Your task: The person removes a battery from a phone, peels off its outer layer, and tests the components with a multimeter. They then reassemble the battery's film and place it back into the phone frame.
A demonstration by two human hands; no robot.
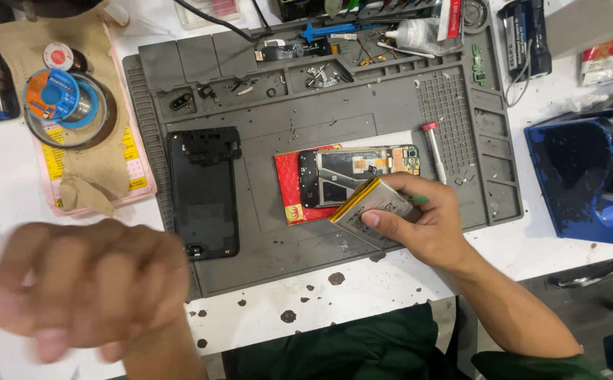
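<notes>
Two hands in frame: right hand (426, 222) pinching a flat phone battery (371, 205) just below the opened phone chassis (356, 174) at centre; left hand (85, 281) lower left, blurred, seemingly empty and loosely curled. Battery-fitting step; next, careful alignment over the chassis.

2 hands (81, 281), 1 battery (373, 204), 1 screwdriver (434, 151), 2 solder spools (60, 95).

Right hand (425, 222) reaching in from lower right on a bare forearm, green sleeve at the elbow, thumb and fingers pinched shut around something flat; left hand (81, 281) raised close at lower left, motion-blurred, back up, fingers loosely curled, grip unclear.
</notes>
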